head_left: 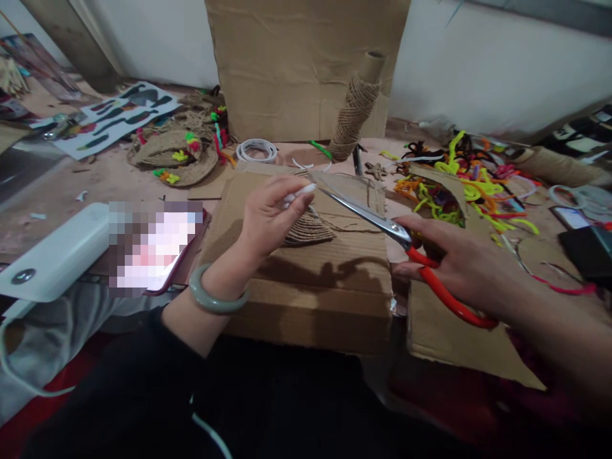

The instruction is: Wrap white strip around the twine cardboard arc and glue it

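My right hand (444, 255) grips scissors (396, 233) with red handles. Their metal blades reach left and end close to my left hand (272, 213). Between the thumb and fingers of that hand is a small white piece (308, 189); its kind is hard to make out. Whether the blades touch it, I cannot tell. Under my left hand, a pointed pad of coiled brown twine (310, 234) lies on a cardboard box (354, 271), partly hidden by the hand. A loose strand of twine trails to its right.
An upright cardboard sheet (287, 70) stands behind a twine spool (356, 111) and a coil of white cord (257, 151). Colourful pipe cleaners (459, 185) are heaped right. Left are a phone (162, 248), a white power bank (57, 252) and a woven twine piece (172, 156).
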### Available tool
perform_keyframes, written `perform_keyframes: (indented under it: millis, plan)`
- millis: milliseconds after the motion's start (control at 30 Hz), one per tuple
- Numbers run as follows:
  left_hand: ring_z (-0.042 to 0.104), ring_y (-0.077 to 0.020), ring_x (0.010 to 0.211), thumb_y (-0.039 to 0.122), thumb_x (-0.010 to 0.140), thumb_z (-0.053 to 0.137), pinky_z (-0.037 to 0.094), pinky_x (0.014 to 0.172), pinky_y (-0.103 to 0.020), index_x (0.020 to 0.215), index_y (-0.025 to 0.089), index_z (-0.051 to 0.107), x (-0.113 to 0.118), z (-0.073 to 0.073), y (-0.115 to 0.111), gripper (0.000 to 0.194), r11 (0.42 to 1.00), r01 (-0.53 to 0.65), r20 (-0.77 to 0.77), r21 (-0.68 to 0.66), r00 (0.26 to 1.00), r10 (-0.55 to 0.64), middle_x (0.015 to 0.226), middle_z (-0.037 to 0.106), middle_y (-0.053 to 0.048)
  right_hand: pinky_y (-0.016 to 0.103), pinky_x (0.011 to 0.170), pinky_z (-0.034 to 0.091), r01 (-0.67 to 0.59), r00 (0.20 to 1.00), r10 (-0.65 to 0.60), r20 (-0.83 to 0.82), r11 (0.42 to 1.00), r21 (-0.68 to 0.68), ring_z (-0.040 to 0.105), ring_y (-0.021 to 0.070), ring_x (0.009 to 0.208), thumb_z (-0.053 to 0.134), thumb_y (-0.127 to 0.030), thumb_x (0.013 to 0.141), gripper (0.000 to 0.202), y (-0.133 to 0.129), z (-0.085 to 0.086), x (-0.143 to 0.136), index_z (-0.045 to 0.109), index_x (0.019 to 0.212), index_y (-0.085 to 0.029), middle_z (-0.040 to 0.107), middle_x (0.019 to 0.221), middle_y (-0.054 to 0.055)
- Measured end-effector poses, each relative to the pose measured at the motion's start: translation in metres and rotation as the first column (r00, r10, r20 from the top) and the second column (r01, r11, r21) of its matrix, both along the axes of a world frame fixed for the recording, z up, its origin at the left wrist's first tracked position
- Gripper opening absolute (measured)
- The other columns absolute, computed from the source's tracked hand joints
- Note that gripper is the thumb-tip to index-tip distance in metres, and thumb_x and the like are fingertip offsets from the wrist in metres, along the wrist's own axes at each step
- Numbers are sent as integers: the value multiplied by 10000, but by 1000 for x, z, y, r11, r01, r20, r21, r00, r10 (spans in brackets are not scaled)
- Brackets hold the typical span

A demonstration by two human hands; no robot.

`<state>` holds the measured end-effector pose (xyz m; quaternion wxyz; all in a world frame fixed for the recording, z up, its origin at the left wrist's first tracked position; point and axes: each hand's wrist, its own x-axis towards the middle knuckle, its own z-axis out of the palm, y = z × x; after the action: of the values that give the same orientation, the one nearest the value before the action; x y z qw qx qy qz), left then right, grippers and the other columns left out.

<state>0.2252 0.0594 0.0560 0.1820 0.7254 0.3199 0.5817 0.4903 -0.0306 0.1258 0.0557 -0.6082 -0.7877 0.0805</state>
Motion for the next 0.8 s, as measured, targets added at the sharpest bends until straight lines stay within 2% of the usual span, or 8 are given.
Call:
perform_keyframes:
  millis: [167, 267, 367, 533, 700, 800]
  plan:
    - [660, -178, 857, 376, 867, 606, 517, 794, -345, 895, 234, 705, -1, 0, -1, 174, 995, -61, -71, 80, 995, 66, 910, 735, -49, 465, 695, 559, 8, 998, -7, 56, 1000, -19, 684, 321, 842, 540, -702, 766, 743, 0, 3, 3, 553, 1333, -223, 690, 1110, 141]
    - [653, -176, 840, 385, 873, 594, 512, 779, -341, 894, 230, 706, -2, 0, 0, 192, 992, -88, -99, 94, 990, 97, 899, 732, -50, 468, 728, 557, 10, 999, -9, 38, 1000, -25, 676, 313, 852, 538, -721, 754, 760, 0, 3, 6, 544, 1343, -240, 694, 1078, 127]
    - [648, -176, 827, 388, 871, 596, 505, 774, -347, 890, 242, 706, -2, -1, 1, 184, 986, -102, -105, 130, 988, 116, 886, 731, -46, 477, 776, 554, 9, 1000, -9, 21, 1000, -23, 674, 318, 908, 544, -717, 756, 752, -1, 3, 8, 535, 1351, -257, 689, 1109, 120]
    - [643, -187, 851, 383, 881, 581, 483, 779, -369, 904, 256, 707, -2, -3, 2, 180, 976, -121, -146, 181, 978, 148, 912, 734, -49, 479, 734, 567, 22, 998, -21, 56, 999, -27, 685, 333, 928, 521, -732, 762, 740, -1, 1, 12, 506, 1375, -318, 677, 1181, 102]
    - [630, -210, 845, 380, 855, 616, 440, 798, -410, 917, 284, 719, -3, -6, 2, 154, 942, -170, -240, 289, 940, 243, 903, 734, -42, 517, 808, 555, 29, 996, -25, 89, 999, -39, 655, 381, 1042, 506, -743, 756, 770, -2, 7, 12, 533, 1364, -270, 659, 1242, 127]
    - [619, -210, 840, 388, 859, 609, 430, 798, -412, 915, 289, 719, -2, -7, 1, 159, 939, -193, -246, 285, 932, 266, 895, 728, -41, 522, 841, 545, 76, 993, -66, 98, 993, -94, 649, 369, 1060, 524, -696, 776, 737, -4, 7, 6, 524, 1367, -257, 654, 1254, 125]
